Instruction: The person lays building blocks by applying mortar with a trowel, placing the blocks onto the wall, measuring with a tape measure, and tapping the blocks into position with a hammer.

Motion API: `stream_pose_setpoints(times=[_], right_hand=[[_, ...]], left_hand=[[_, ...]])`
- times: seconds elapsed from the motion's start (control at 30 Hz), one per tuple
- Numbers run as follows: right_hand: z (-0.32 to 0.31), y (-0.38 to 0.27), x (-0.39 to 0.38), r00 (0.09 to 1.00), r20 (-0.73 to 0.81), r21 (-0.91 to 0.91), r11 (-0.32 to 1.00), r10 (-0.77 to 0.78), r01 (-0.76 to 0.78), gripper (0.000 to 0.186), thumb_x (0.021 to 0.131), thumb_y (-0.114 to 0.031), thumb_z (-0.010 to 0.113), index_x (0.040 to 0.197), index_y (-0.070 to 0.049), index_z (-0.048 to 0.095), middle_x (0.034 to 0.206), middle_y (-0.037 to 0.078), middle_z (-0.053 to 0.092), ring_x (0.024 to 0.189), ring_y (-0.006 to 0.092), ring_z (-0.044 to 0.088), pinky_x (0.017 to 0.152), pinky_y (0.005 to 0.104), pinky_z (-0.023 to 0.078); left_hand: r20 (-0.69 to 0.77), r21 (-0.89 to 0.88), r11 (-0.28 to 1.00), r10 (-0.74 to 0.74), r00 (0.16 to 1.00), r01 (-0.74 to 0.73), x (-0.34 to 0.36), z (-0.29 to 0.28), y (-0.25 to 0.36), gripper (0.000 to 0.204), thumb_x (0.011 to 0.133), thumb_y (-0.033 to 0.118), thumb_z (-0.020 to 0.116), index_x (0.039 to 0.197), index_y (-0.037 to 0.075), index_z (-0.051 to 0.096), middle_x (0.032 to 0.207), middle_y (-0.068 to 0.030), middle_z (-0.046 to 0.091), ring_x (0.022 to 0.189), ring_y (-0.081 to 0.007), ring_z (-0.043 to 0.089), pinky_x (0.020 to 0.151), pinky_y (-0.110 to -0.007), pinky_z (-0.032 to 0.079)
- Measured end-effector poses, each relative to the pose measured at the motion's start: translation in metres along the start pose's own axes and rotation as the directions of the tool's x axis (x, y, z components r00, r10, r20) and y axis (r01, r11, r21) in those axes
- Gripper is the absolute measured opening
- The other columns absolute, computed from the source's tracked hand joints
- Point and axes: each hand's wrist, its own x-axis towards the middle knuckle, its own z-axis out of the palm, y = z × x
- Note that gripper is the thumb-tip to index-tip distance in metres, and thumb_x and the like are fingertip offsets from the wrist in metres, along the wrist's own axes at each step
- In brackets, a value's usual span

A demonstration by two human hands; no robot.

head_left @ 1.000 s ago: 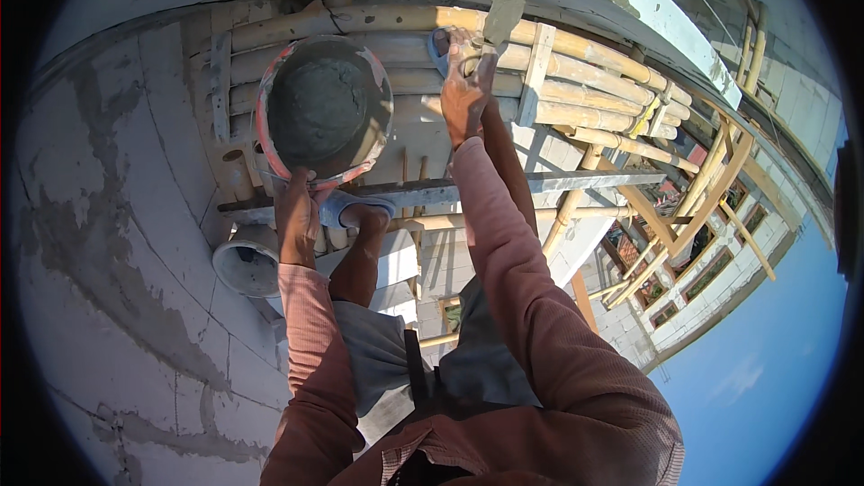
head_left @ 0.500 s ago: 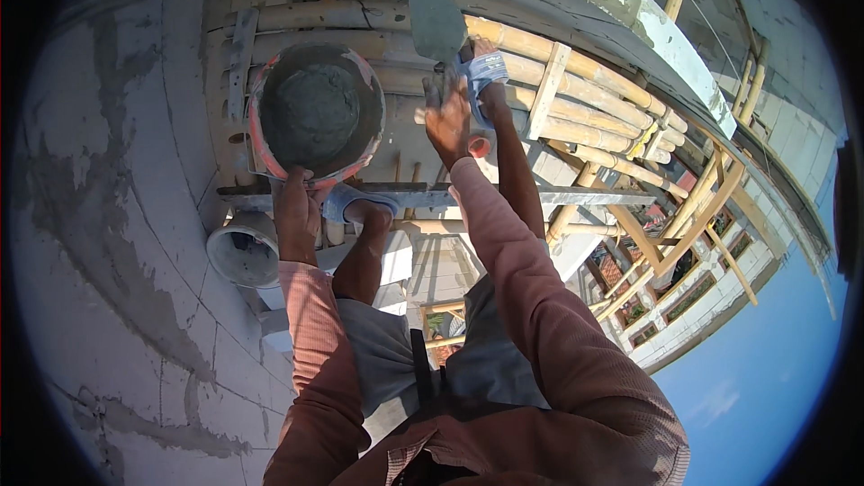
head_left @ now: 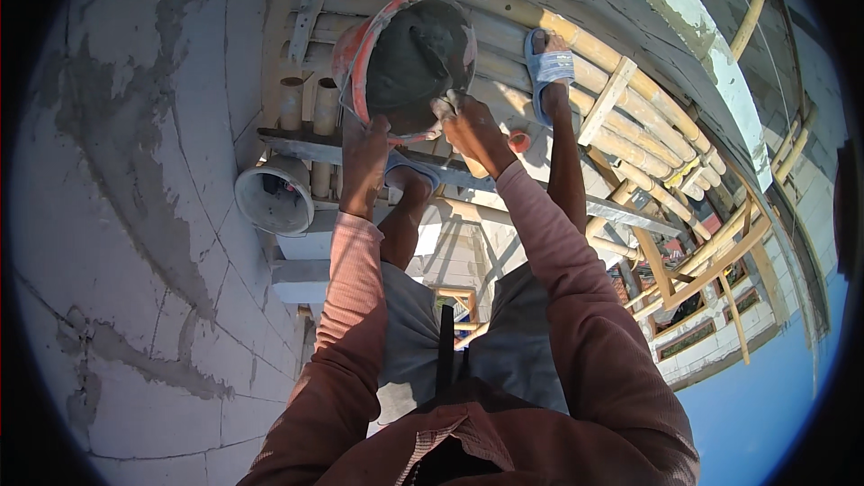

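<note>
A red bucket [head_left: 346,58] holds wet grey mortar [head_left: 409,58] and leans toward my right side. My left hand [head_left: 364,157] is closed on its near rim. My right hand [head_left: 474,129] grips a trowel at the bucket's near right edge. Below that fist pokes the end of the trowel's pale wooden handle [head_left: 474,167]. The trowel's blade is down in the mortar and can hardly be told from it.
Bamboo poles [head_left: 513,13] form the platform under my sandalled feet [head_left: 551,67]. At left rises a block wall [head_left: 135,216] with mortar smears. A grey bucket [head_left: 274,196] lies by the wall, and a small red cup [head_left: 519,141] sits near my right foot.
My right hand has brought the trowel from beyond the bucket's right side down into the mortar. The red bucket has tipped toward the right, my left hand still on its rim.
</note>
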Motion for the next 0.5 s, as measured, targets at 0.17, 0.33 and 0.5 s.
stream_pose_setpoints(times=[0.17,0.33,0.5], right_hand=[[-0.058,-0.003,-0.029,0.806,0.422,0.247,0.803,0.414,-0.542,0.039,0.101,-0.04,0.053,0.093,-0.002,0.06,0.076,0.004,0.061,0.059,0.0097,0.059,0.053,0.0272,0.047],[-0.094,0.03,-0.075,0.842,0.455,0.746,0.393,0.288,-0.538,0.041,0.098,-0.036,0.059,0.115,0.001,0.058,0.077,0.006,0.059,0.055,0.012,0.056,0.048,0.0261,0.044],[-0.115,0.079,-0.121,0.939,0.331,0.943,-0.079,0.097,-0.324,0.051,0.099,-0.031,0.056,0.134,0.004,0.046,0.102,0.016,0.06,0.065,0.0187,0.059,0.056,0.028,0.048]], left_hand=[[0.007,-0.148,0.975,-0.166,0.986,0.165,0.002,0.006,0.004,0.03,0.089,0.013,0.058,0.111,-0.005,0.05,0.097,-0.0113,0.054,0.075,-0.0251,0.064,0.075,-0.035,0.058],[0.022,-0.259,0.953,-0.158,0.987,0.158,0.016,0.015,0.001,0.027,0.09,0.008,0.057,0.113,-0.004,0.051,0.104,-0.0128,0.056,0.091,-0.0293,0.065,0.082,-0.045,0.061],[0.083,-0.265,0.944,-0.181,0.98,0.196,0.033,0.028,0.0,0.033,0.095,0.012,0.06,0.121,-0.005,0.048,0.12,-0.0156,0.057,0.11,-0.0351,0.061,0.095,-0.057,0.053]])
